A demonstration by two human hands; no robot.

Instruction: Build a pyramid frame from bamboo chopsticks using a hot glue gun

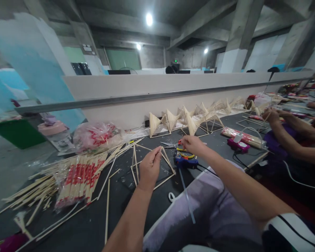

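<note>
My left hand [150, 167] has thumb and fingertips pinched together at the top corner of a wooden stick frame [168, 161], which stands on the dark table. My right hand [193, 144] is closed, its fingertips over a pair of scissors [169, 144] whose blades point left. Whether it grips the scissors or something small, I cannot tell. Just below that hand are yellow-handled pliers [185, 153]. A blue glue gun [186, 162] lies closer to me, a clear glue stick [186, 192] trailing from it toward my lap.
Several stick-built twisted models [190, 120] line the partition. Bundled sticks in red-printed wrapping [76, 178] and loose sticks [42, 190] cover the left. A pink-lidded bottle [56, 134] stands behind. Another stick packet [243, 137] lies right, near a co-worker's hands [271, 115].
</note>
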